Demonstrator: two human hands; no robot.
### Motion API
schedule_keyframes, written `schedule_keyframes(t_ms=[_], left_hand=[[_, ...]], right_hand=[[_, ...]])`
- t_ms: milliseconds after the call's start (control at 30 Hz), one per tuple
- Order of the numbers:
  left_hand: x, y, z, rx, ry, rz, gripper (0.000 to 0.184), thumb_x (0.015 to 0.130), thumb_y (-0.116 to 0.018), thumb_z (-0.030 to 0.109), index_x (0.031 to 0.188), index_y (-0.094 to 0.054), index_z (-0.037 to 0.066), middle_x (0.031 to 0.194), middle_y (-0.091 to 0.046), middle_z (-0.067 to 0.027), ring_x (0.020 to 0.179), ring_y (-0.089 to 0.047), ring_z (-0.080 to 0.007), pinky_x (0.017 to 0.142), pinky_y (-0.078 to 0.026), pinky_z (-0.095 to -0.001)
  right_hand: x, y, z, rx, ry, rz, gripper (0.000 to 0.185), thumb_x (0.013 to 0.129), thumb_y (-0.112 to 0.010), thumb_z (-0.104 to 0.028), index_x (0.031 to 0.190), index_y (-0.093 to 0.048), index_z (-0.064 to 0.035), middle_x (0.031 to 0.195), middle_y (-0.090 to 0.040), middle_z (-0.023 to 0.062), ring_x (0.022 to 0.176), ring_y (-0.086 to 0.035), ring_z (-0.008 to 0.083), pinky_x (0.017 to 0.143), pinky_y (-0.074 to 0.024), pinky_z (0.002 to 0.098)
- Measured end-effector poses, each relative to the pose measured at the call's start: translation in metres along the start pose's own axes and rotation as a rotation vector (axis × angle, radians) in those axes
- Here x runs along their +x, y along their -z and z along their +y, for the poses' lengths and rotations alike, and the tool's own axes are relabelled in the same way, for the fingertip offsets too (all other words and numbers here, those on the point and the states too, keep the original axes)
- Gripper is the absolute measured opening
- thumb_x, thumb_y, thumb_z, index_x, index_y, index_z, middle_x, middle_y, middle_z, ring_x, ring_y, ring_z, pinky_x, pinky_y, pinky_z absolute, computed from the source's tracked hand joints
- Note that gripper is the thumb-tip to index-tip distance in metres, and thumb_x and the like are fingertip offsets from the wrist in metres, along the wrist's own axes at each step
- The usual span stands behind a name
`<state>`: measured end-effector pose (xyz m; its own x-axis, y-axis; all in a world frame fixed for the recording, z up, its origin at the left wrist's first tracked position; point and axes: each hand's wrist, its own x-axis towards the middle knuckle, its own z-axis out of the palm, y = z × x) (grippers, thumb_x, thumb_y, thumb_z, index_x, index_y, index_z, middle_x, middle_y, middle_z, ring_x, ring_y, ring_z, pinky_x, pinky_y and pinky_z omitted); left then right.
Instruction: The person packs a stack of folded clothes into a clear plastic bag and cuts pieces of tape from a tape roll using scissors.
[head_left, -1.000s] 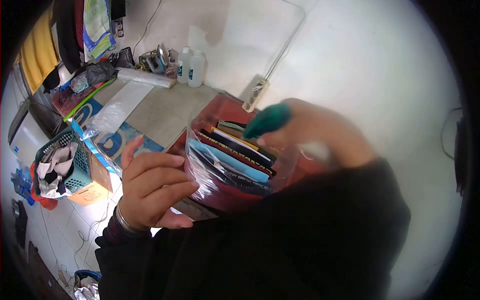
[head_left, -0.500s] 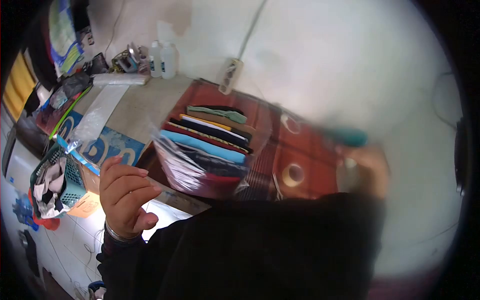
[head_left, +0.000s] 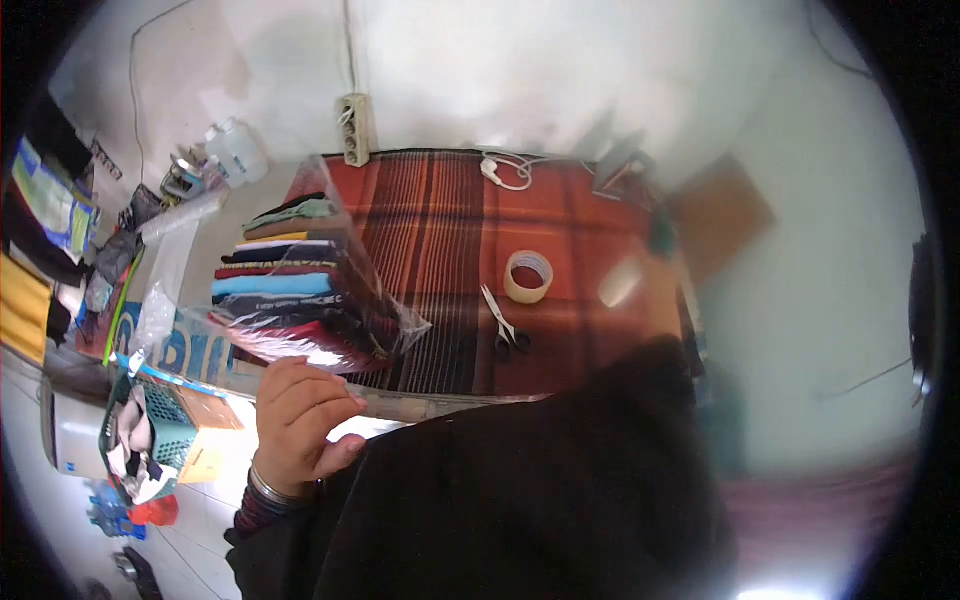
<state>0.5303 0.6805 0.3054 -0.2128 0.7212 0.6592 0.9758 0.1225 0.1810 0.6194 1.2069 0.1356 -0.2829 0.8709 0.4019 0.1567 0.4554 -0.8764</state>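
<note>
My left hand (head_left: 305, 420) is raised at the table's front edge, fingers loosely curled, the thumb apart, and nothing in it. Just beyond it in the view, a clear plastic bag (head_left: 375, 290) wraps a stack of folded clothes (head_left: 280, 285) in several colours. My right hand (head_left: 660, 290) is smeared by motion over the mat's right end. A blurred teal shape (head_left: 661, 235) and a pale shape (head_left: 620, 284) are beside it; whether it grips either is unclear. Between the hands lie scissors (head_left: 500, 322) with black handles and a roll of tape (head_left: 528, 277).
A red-brown striped mat (head_left: 450, 215) covers much of the table. A power strip (head_left: 353, 130) hangs on the wall, and a white plug with cord (head_left: 492, 170) lies at the back. White bottles (head_left: 237, 150) stand back left. A green basket (head_left: 170, 425) of cloth is below left.
My view has swung right, bringing the scissors and plug into sight. The bagged clothes now appear further left. My right hand remains blurred; my left hand keeps its curled shape.
</note>
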Motion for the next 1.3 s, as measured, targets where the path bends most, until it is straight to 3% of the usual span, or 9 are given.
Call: schedule_keyframes(t_ms=[167,300,433,533,633,867,967,1067,1300], left_hand=[[0.002,-0.038,0.003,-0.230,0.116,-0.016,0.019,0.075,-0.064,0.026,0.079,-0.064,0.007,0.078,-0.061,-0.0071,0.076,-0.059,-0.0264,0.072,-0.044,-0.0400],[0.010,-0.083,-0.002,-0.644,0.337,-0.174,0.014,0.080,-0.061,0.012,0.088,-0.065,0.001,0.082,-0.063,-0.0093,0.076,-0.060,-0.0230,0.070,-0.046,-0.0321],[0.020,-0.136,-0.009,-0.890,0.742,-0.340,0.025,0.086,-0.062,0.016,0.104,-0.062,-0.002,0.092,-0.063,-0.0074,0.083,-0.060,-0.0173,0.077,-0.047,-0.0293],[0.016,-0.177,-0.020,-0.827,0.719,-0.240,0.036,0.087,-0.063,0.022,0.115,-0.057,0.000,0.105,-0.061,-0.0079,0.094,-0.058,-0.0169,0.081,-0.047,-0.0298],[0.040,-0.184,0.001,-0.748,0.575,-0.175,0.039,0.084,-0.065,0.021,0.118,-0.056,0.003,0.111,-0.059,-0.0107,0.105,-0.054,-0.0217,0.089,-0.043,-0.0348],[0.066,-0.160,0.033,-0.482,0.144,-0.102,0.025,0.084,-0.061,0.023,0.105,-0.063,0.011,0.098,-0.063,-0.0084,0.100,-0.057,-0.0238,0.095,-0.035,-0.0377],[0.065,-0.149,0.040,-0.247,-0.132,-0.342,0.024,0.081,-0.062,0.023,0.100,-0.062,0.008,0.094,-0.063,-0.0070,0.095,-0.060,-0.0223,0.099,-0.033,-0.0401],[0.067,-0.145,0.047,-0.063,-0.293,-0.388,0.027,0.076,-0.064,0.022,0.099,-0.061,0.006,0.094,-0.063,-0.0064,0.094,-0.060,-0.0213,0.100,-0.034,-0.0393],[0.058,-0.139,0.044,-0.063,-0.161,-0.366,0.027,0.073,-0.064,0.022,0.093,-0.060,0.005,0.093,-0.063,-0.0060,0.092,-0.060,-0.0207,0.098,-0.035,-0.0396]], right_hand=[[-0.074,0.008,-0.021,-0.339,-0.116,-0.296,0.043,0.077,-0.071,-0.028,0.110,-0.058,-0.0040,0.096,-0.062,0.0117,0.088,-0.061,0.0184,0.077,-0.0476,0.0320],[-0.116,-0.066,-0.034,-0.244,0.451,-0.918,0.041,0.078,-0.068,-0.030,0.110,-0.059,-0.0052,0.106,-0.063,0.0179,0.101,-0.061,0.0307,0.085,-0.0475,0.0405],[-0.105,-0.088,-0.043,-0.544,0.363,-0.844,0.034,0.083,-0.064,-0.026,0.104,-0.055,-0.0007,0.085,-0.067,0.0137,0.082,-0.065,0.0319,0.073,-0.0513,0.0416],[-0.120,-0.060,-0.078,0.333,-0.398,-1.018,0.024,0.089,-0.059,-0.020,0.102,-0.055,0.0002,0.086,-0.066,0.0099,0.081,-0.065,0.0231,0.071,-0.0519,0.0354],[-0.148,-0.017,-0.124,0.703,-0.449,-1.062,0.034,0.088,-0.060,-0.012,0.116,-0.051,0.0029,0.097,-0.062,0.0113,0.084,-0.064,0.0214,0.072,-0.0523,0.0330],[-0.129,0.041,-0.147,0.494,-0.106,-1.297,0.039,0.090,-0.054,-0.010,0.128,-0.048,-0.0019,0.105,-0.060,0.0101,0.091,-0.060,0.0154,0.083,-0.0490,0.0327],[-0.113,0.052,-0.168,0.673,-0.066,-0.976,0.038,0.091,-0.050,-0.016,0.126,-0.050,-0.0023,0.111,-0.059,0.0118,0.105,-0.056,0.0203,0.092,-0.0432,0.0361],[-0.108,0.053,-0.191,0.348,0.488,-0.888,0.040,0.091,-0.047,-0.023,0.125,-0.052,-0.0019,0.117,-0.055,0.0159,0.115,-0.049,0.0280,0.100,-0.0359,0.0395],[-0.144,0.054,-0.195,0.119,0.716,-0.848,0.052,0.083,-0.058,-0.033,0.125,-0.051,-0.0030,0.126,-0.048,0.0214,0.120,-0.042,0.0376,0.102,-0.0315,0.0447]])
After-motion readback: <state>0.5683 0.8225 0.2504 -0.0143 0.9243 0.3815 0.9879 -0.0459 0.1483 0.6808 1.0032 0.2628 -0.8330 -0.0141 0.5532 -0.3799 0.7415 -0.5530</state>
